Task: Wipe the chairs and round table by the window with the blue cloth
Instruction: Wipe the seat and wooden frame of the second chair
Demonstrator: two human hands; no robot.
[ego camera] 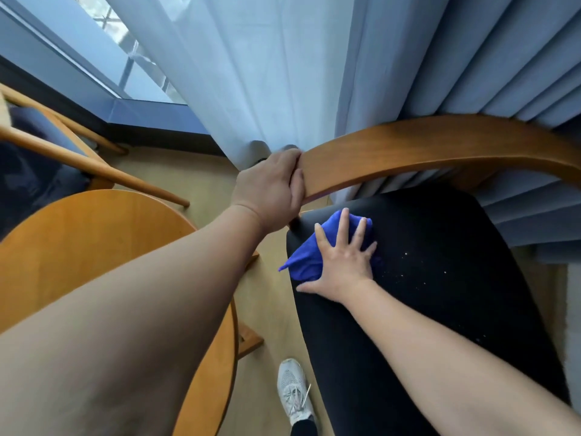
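- Bare left forearm fills the lower left of the view and reaches out over the round table (94, 240) to the chair (456, 309) beside it.
- At the end of that arm, the left hand (270, 190) grips the near end of the chair's curved wooden back rail (440, 146), fingers curled round its edge.
- Right hand (342, 262) lies flat on the blue cloth (303, 262), fingers straight and spread, pressing it onto the black seat (440, 278); nothing is pinched.
- Bunched under the palm, the cloth shows between the fingers, past the fingertips and out to the left of the hand in a pointed fold. It sits at the seat's left edge, just below the gripped rail end.
- Small white specks dot the seat to the right of the hand.
- A white shoe (294, 391) stands on the pale floor between table and seat.
- Beyond the table is a second chair (47, 143) with a blue cushion, near the window (94, 42).
- Pale curtains (251, 73) hang behind the back rail.
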